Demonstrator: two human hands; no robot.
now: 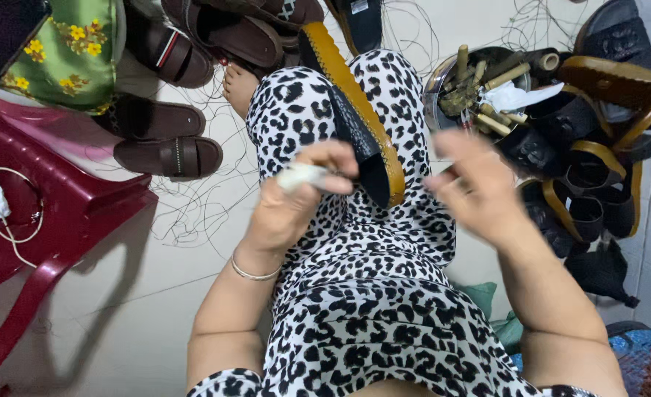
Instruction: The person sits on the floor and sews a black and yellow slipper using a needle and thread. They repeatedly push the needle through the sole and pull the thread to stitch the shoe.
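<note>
Left hand (296, 195) gripping small white lump (301, 175), fingers closing against black tan-edged sandal sole (362, 117); right hand (476, 184) hovering beside, grip wide, holding nothing.

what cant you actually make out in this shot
- Head view: the right hand is motion-blurred, so its fingers and any thread in them are unclear.
- The small white object in the left hand is blurred and partly covered by fingers.
- The sandal sole has its far end hidden behind other shoes.
- The bowl of tools holds pieces too small to identify.
</note>
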